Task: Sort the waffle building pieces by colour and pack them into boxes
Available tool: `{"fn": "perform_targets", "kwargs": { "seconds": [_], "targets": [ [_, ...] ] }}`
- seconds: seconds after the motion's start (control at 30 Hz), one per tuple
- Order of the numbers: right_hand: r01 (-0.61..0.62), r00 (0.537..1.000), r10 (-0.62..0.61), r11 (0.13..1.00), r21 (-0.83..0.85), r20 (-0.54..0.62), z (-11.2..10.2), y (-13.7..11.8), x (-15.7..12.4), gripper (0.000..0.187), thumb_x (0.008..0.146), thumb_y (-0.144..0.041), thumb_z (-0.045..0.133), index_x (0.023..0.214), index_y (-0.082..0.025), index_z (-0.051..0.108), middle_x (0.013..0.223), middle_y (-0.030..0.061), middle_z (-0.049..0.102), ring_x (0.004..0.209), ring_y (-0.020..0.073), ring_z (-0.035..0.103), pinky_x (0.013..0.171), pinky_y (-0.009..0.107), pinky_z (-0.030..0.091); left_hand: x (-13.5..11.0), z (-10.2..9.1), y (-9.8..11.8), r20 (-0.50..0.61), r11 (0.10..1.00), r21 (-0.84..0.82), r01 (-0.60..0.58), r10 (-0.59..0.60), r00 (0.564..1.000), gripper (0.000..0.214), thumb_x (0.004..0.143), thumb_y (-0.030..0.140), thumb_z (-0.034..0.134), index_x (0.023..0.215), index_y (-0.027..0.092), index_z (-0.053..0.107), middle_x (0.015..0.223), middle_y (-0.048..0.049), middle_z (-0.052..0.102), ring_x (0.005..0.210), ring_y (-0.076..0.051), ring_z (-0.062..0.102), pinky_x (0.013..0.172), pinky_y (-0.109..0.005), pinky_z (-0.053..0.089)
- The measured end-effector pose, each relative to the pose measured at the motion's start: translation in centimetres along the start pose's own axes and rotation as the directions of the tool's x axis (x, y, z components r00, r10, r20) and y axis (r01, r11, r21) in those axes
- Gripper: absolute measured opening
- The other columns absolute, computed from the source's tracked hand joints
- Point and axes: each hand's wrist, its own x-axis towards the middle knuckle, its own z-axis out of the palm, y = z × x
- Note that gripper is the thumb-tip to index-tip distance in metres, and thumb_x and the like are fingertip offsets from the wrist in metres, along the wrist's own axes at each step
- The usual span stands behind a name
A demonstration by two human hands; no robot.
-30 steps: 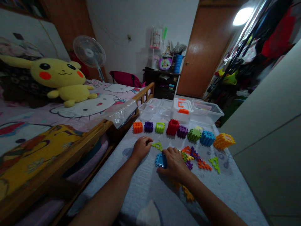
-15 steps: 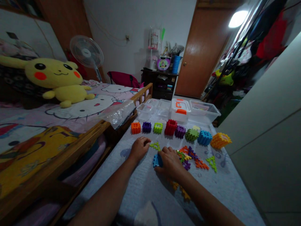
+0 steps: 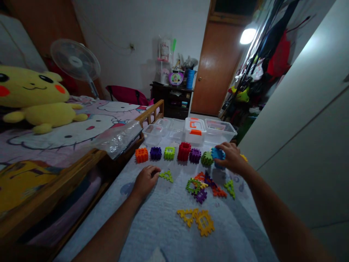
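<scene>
My right hand point(image 3: 231, 156) is at the far right of the row, closed on a blue interlocking building piece point(image 3: 217, 153). That piece is over the stack of blue pieces point(image 3: 219, 163); whether they touch I cannot tell. My left hand point(image 3: 147, 179) rests on the cloth with curled fingers. Between its thumb and fingertips lies the corner of a light green triangular piece point(image 3: 167, 176). Loose pieces lie in a pile in the middle, among them a green square frame point(image 3: 193, 186) and a purple piece point(image 3: 201, 196). Yellow pieces point(image 3: 205, 222) lie nearer me.
Stacks sorted by colour stand in a row, including an orange one point(image 3: 141, 155) and a tall red one point(image 3: 184, 151). Behind them are clear plastic boxes point(image 3: 220, 128) and a lidded box with orange latches point(image 3: 195, 130). A wooden bed rail point(image 3: 120, 163) borders the left side.
My right hand has carried the blue piece from mid-table to the blue stack at the far right. My left hand stays by the green triangle. The camera view has turned right.
</scene>
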Motion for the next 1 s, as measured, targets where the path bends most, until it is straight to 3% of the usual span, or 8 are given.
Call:
{"fn": "perform_targets", "kwargs": {
  "seconds": [0.1, 0.23, 0.43, 0.73, 0.87, 1.0],
  "targets": [
    [-0.119, 0.985, 0.132, 0.986, -0.12, 0.109, -0.4, 4.6, 1.7, 0.052, 0.073, -0.041, 0.066, 0.12, -0.021, 0.065, 0.121, 0.0135, 0.06, 0.111, 0.0357, 0.05, 0.086, 0.044, 0.039, 0.1, 0.1, -0.3, -0.006, 1.0, -0.002, -0.01, 0.01, 1.0, 0.019, 0.076, 0.026, 0.051, 0.082, 0.02, 0.068, 0.088, -0.0046, 0.07, 0.087, -0.022, 0.065, 0.083, -0.033, 0.05],
    [-0.118, 0.976, 0.141, 0.983, -0.143, 0.168, 0.6, 6.4, 2.6, 0.051, 0.069, -0.04, 0.069, 0.117, -0.023, 0.068, 0.121, 0.0131, 0.062, 0.111, 0.036, 0.051, 0.086, 0.043, 0.04, 0.1, 0.2, -0.5, -0.015, 1.0, -0.001, -0.02, 0.02, 1.0, 0.019, 0.075, 0.027, 0.052, 0.082, 0.021, 0.068, 0.087, -0.0044, 0.07, 0.086, -0.022, 0.065, 0.081, -0.033, 0.05],
    [-0.079, 0.972, 0.107, 0.988, -0.136, 0.209, 2.0, 6.8, 2.6, 0.049, 0.07, -0.04, 0.069, 0.116, -0.026, 0.069, 0.12, 0.0115, 0.063, 0.111, 0.0345, 0.052, 0.086, 0.042, 0.04, 0.1, 0.1, -0.3, -0.007, 1.0, -0.003, -0.01, 0.01, 1.0, 0.02, 0.076, 0.029, 0.051, 0.082, 0.021, 0.068, 0.087, -0.0042, 0.07, 0.086, -0.022, 0.065, 0.08, -0.032, 0.05],
    [-0.076, 0.973, 0.103, 0.988, -0.138, 0.206, 2.1, 7.1, 2.2, 0.053, 0.069, -0.04, 0.071, 0.12, -0.027, 0.067, 0.119, 0.0124, 0.064, 0.111, 0.0358, 0.052, 0.085, 0.044, 0.042, 0.0, 0.2, -0.5, 0.012, 1.0, 0.008, 0.009, -0.009, 1.0, 0.021, 0.075, 0.031, 0.052, 0.084, 0.02, 0.068, 0.09, -0.0059, 0.07, 0.09, -0.023, 0.065, 0.086, -0.036, 0.049],
    [-0.111, 0.987, 0.123, 0.987, -0.117, 0.105, 1.0, 6.4, 0.8, 0.062, 0.072, -0.043, 0.069, 0.131, -0.023, 0.059, 0.13, 0.016, 0.057, 0.119, 0.0395, 0.048, 0.088, 0.049, 0.042, 0.0, 0.1, -0.6, 0.019, 1.0, 0.008, 0.004, -0.004, 1.0, 0.021, 0.076, 0.032, 0.052, 0.084, 0.02, 0.068, 0.09, -0.0062, 0.07, 0.09, -0.023, 0.064, 0.085, -0.036, 0.049],
    [-0.026, 1.0, 0.026, 1.0, 0.017, -0.015, 0.5, 3.6, -2.6, 0.05, 0.077, -0.038, 0.065, 0.125, -0.023, 0.062, 0.122, 0.0138, 0.061, 0.112, 0.0348, 0.054, 0.091, 0.048, 0.043, 0.0, 0.1, -0.4, 0.013, 1.0, 0.007, -0.001, 0.001, 1.0, 0.02, 0.076, 0.031, 0.052, 0.083, 0.02, 0.068, 0.089, -0.006, 0.07, 0.09, -0.023, 0.065, 0.087, -0.035, 0.049]
  ]
}}
